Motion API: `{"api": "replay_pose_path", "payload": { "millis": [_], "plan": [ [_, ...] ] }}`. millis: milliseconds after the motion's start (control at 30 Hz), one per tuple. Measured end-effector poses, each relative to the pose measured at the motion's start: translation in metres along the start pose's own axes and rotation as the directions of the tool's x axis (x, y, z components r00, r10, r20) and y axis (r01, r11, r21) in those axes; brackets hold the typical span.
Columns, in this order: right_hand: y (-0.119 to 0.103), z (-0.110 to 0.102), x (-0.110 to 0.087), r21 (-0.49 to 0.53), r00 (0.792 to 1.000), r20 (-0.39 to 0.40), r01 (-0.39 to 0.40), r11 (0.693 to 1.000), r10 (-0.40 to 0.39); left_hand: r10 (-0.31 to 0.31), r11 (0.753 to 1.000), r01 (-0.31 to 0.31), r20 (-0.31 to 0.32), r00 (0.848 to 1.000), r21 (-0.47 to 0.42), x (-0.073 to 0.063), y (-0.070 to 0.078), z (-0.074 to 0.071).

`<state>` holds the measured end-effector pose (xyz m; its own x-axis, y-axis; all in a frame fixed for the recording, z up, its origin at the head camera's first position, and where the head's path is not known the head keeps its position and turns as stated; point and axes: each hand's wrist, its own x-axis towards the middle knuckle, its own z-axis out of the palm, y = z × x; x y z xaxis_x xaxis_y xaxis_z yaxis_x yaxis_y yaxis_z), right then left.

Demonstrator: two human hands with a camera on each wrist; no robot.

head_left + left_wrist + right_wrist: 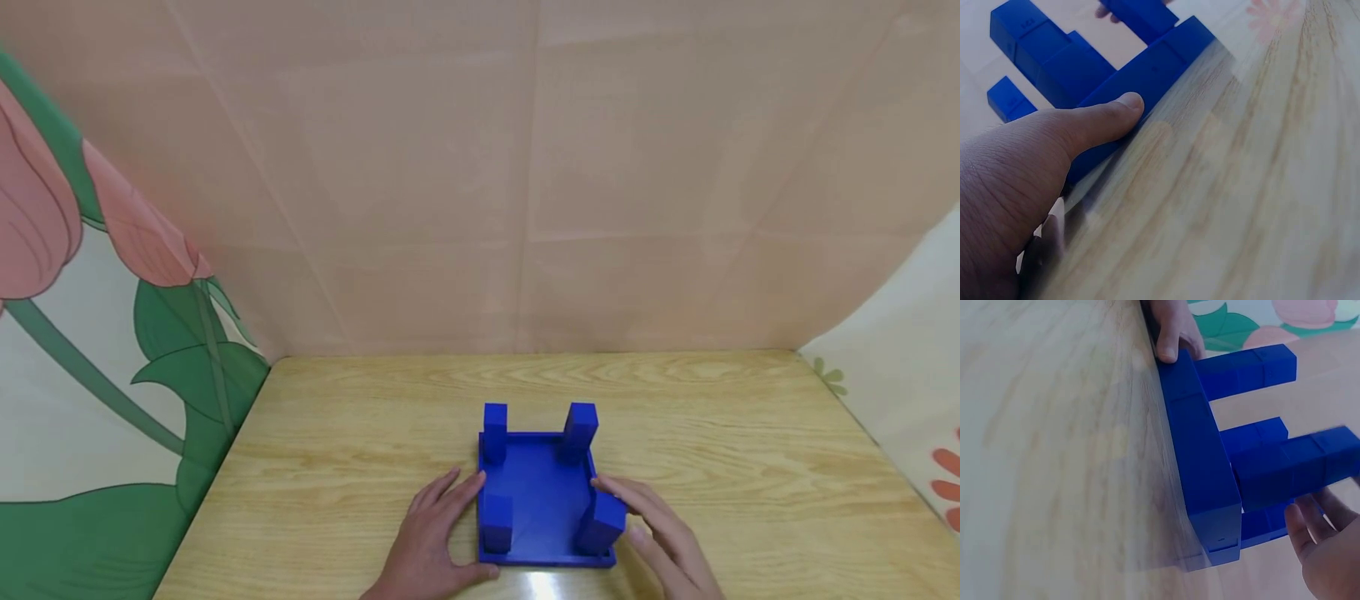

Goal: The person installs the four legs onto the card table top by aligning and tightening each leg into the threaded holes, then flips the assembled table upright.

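A blue toy table (545,500) lies upside down on the tabletop, its rimmed square top underneath and a square leg standing at each corner. My left hand (431,537) holds its near left corner, fingers along the left side and thumb against the front edge. In the left wrist view that thumb (1107,122) presses on the blue side wall. At the right, my right hand (667,533) is beside the near right leg (602,523), fingertips right at the right rim. Its thumb stands apart from that leg. The right wrist view shows curved fingers (1316,519) behind the leg.
The wood-grain table (360,433) extends to both sides and behind the blue piece. A plain pinkish cloth (525,208) hangs at the back edge. Flower-patterned cloth (157,333) borders the left side, with more printed cloth (892,358) on the right.
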<state>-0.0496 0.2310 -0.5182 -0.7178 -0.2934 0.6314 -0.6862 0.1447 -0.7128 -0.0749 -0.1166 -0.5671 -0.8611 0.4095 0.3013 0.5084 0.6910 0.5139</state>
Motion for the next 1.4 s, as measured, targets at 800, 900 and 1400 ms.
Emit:
{"api": "replay_pose_path", "payload": {
  "millis": [800, 900, 1400],
  "plan": [
    [-0.0037, 0.0054, -0.0010, 0.064, 0.994, -0.094, -0.049, 0.997, 0.055, -0.034, 0.999, 0.035, 0.029, 0.999, -0.012, 0.0003, 0.0008, -0.0014],
    [-0.0014, 0.0045, -0.0019, 0.036, 0.999, -0.034, -0.012, 0.999, 0.014, -0.034, 0.999, 0.034, 0.033, 0.999, -0.012, 0.0004, 0.0008, -0.0016],
    [0.0026, 0.0071, 0.0000, 0.052, 0.991, -0.129, 0.039, 0.998, -0.032, -0.017, 1.000, 0.017, 0.006, 1.000, -0.013, 0.0000, 0.0016, -0.0010]
  ]
}}
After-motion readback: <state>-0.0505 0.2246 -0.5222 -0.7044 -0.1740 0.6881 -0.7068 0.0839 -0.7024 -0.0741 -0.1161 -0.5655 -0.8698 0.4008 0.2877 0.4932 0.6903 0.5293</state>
